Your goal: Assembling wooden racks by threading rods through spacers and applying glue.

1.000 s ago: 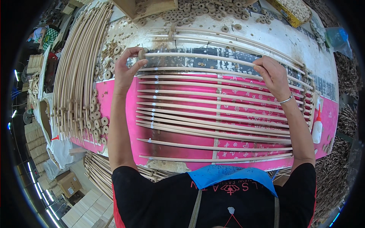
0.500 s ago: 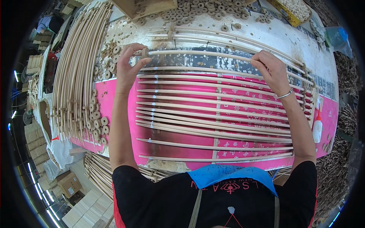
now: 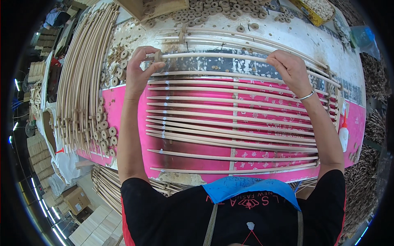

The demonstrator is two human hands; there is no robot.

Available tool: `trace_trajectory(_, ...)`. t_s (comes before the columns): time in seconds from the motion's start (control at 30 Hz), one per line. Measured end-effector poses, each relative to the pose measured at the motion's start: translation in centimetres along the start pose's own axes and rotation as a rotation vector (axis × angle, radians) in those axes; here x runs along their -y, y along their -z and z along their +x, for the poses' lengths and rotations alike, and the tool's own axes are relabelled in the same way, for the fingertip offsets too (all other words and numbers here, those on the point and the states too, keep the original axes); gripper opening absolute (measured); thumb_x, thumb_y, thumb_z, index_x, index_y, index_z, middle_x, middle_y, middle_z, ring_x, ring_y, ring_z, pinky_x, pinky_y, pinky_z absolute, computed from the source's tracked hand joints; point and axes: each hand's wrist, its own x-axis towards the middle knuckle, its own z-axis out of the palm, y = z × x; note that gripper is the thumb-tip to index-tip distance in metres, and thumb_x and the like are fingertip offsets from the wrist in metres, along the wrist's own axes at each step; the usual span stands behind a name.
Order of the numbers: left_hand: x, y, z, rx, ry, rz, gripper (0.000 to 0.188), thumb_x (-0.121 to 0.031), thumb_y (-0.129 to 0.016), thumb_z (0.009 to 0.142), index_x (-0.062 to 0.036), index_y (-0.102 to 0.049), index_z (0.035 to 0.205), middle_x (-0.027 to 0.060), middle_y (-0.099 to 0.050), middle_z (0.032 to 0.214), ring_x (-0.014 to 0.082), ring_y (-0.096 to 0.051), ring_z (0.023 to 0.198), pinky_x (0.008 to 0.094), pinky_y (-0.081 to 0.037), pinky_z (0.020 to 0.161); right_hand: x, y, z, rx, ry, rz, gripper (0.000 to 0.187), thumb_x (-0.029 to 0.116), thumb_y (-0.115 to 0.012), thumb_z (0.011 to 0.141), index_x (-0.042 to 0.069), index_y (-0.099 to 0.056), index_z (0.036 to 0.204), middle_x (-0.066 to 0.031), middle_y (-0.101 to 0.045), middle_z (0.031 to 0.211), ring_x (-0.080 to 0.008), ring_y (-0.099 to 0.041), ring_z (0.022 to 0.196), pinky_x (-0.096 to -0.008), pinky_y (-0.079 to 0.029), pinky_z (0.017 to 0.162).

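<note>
My left hand [image 3: 140,67] pinches a wooden ring [image 3: 157,56] at the left end of a thin pale wooden rod [image 3: 213,55]. Closed around that same rod farther right is my right hand [image 3: 289,69], with a bracelet on its wrist. The rod is held level across the table, its far right part hidden behind the hand. Nearer to me, several similar tapered rods [image 3: 221,105] lie side by side, their left ends spaced apart. Beyond the held rod, more rods [image 3: 246,36] lie on the table, with a ring [image 3: 182,36] near their left ends.
At left stands a dense row of rods [image 3: 84,61] with rings on them. Loose rings [image 3: 104,124] lie beside it, and more rings [image 3: 213,10] pile up at the back near a wooden box [image 3: 158,11]. A white glue bottle [image 3: 344,135] with a red tip is at right.
My right hand has shifted slightly left along with its grip on the rod. My left hand stays almost in place, still pinching the ring.
</note>
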Motion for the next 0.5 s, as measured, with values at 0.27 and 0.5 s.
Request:
trace_trajectory(0.27,0.0,-0.1,-0.4,-0.01,0.006,0.007,0.037,-0.011,-0.087,0.08,-0.0029,-0.072,0.113,0.0066,-0.067,0.116,0.0202,-0.065,0.111,0.0347,-0.054,0.098,1.4,-0.4,0.3,0.041,-0.123,0.076,0.025,0.03,-0.061,0.104,0.009,-0.073,0.099,-0.0066,-0.069,0.084,-0.0233,-0.066,0.074,-0.0352,-0.05,0.067)
trace_trajectory(0.5,5.1,-0.8,0.0,0.019,-0.073,0.132,0.037,-0.011,-0.084,0.084,-0.0042,-0.07,0.118,0.0101,-0.069,0.118,0.027,-0.064,0.115,0.0381,-0.049,0.099,-0.8,-2.2,-0.3,0.087,-0.17,-0.012,0.029,0.037,-0.063,0.102,0.01,-0.073,0.105,-0.0082,-0.072,0.096,-0.0297,-0.069,0.088,-0.0409,-0.054,0.077)
